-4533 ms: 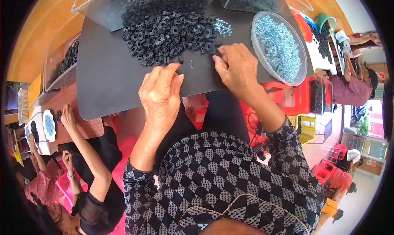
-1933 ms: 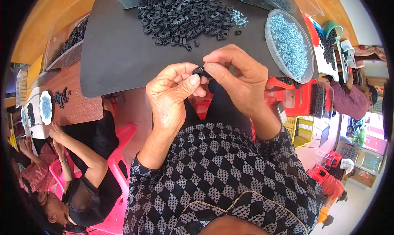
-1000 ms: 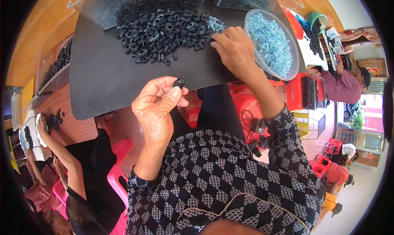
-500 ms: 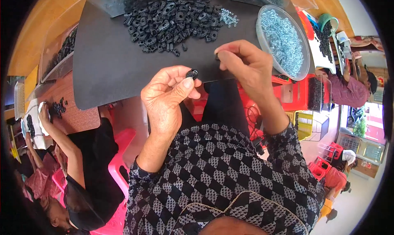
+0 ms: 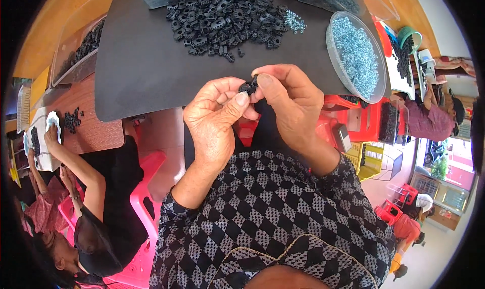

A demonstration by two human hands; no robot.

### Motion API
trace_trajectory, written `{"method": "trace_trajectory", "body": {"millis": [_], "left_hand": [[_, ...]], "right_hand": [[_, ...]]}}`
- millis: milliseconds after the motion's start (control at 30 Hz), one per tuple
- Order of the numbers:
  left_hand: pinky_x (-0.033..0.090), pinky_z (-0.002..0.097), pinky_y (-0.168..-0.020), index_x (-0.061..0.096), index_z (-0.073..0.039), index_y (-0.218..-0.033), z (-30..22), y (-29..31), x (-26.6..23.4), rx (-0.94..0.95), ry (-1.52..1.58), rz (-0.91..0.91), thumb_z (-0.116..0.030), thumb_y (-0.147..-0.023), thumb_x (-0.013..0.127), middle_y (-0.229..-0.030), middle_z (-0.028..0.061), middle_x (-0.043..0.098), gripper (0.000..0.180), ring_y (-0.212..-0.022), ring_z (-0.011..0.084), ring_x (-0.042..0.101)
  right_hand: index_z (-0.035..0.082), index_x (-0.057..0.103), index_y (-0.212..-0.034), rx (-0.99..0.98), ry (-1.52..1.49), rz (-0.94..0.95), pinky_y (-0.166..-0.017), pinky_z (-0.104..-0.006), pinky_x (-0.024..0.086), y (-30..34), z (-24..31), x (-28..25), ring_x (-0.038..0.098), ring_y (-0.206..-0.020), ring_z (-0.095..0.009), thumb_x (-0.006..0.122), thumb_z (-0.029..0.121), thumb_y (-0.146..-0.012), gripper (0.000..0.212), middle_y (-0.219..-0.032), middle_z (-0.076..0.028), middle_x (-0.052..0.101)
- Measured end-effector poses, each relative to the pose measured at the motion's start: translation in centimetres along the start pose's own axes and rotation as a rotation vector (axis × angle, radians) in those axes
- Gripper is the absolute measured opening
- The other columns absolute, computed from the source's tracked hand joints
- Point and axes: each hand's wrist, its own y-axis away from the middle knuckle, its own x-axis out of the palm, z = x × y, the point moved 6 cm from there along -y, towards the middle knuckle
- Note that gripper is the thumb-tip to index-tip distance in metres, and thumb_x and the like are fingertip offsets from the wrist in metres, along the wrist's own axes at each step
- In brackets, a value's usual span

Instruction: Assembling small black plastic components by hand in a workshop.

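My left hand (image 5: 212, 122) pinches a small black plastic part (image 5: 246, 88) between thumb and fingers, just past the near edge of the dark table (image 5: 141, 72). Thumb and forefinger of my right hand (image 5: 293, 102) are closed on a smaller black plastic piece (image 5: 254, 80), pressed against that part. Fingertips partly cover where the two pieces meet. Beyond my hands lies a heap of black plastic parts (image 5: 227, 24). Beside it is a little cluster of small metal springs (image 5: 294, 22). A round clear tub (image 5: 332, 49) full of similar springs stands to the right.
Clear bins of black parts stand along the far edge and by the brown table (image 5: 98, 122) at left. A co-worker sits there on a pink chair (image 5: 144, 188). Red stools (image 5: 366, 115) and a yellow crate (image 5: 371, 160) stand at right, with other people beyond.
My right hand has moved left and brought its small black piece against the part in my left hand. Both hands now meet; earlier they were apart.
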Motion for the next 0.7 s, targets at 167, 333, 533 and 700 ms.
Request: {"method": "trace_trajectory", "body": {"millis": [167,333,533,700], "left_hand": [[0.05,0.022,-0.058,0.058,0.007,-0.099,0.1,0.1,0.0,0.041,-0.032,-0.005,0.0,-0.086,0.06,-0.084,0.012,0.066,0.015,-0.063,0.0118,0.06],[0.05,0.0214,-0.058,0.059,0.007,-0.101,0.1,0.4,-0.2,0.084,-0.049,-0.01,0.002,-0.086,0.059,-0.084,0.0116,0.065,0.016,-0.063,0.0109,0.059],[0.049,0.0198,-0.057,0.06,0.006,-0.103,0.5,0.9,-0.3,0.066,-0.076,-0.054,0.001,-0.084,0.062,-0.079,0.0059,0.063,0.02,-0.063,0.0083,0.058],[0.048,0.0185,-0.055,0.062,0.005,-0.102,0.5,1.3,-0.7,0.109,-0.161,-0.055,-0.001,-0.083,0.065,-0.076,0.002,0.06,0.02,-0.063,0.0057,0.055]], "right_hand": [[-0.003,0.06,-0.098,-0.019,-0.022,-0.025,-0.048,-0.0179,0.042,0.2,0.0,0.4,0.053,-0.059,-0.003,0.057,0.009,-0.09,0.014,-0.073,-0.002,0.06],[-0.003,0.06,-0.096,-0.188,0.137,-0.039,-0.05,-0.0183,0.043,0.0,0.3,0.5,0.053,-0.059,-0.003,0.06,0.006,-0.087,0.013,-0.074,-0.003,0.061],[-0.001,0.061,-0.091,-0.437,0.396,-0.001,-0.05,-0.0245,0.043,0.6,0.9,0.6,0.055,-0.057,-0.012,0.064,0.001,-0.08,0.012,-0.071,-0.007,0.059],[-0.001,0.06,-0.089,-0.661,0.58,0.067,-0.05,-0.0321,0.042,0.7,2.2,1.1,0.054,-0.056,-0.023,0.065,0.001,-0.077,0.014,-0.069,-0.01,0.057]]}}
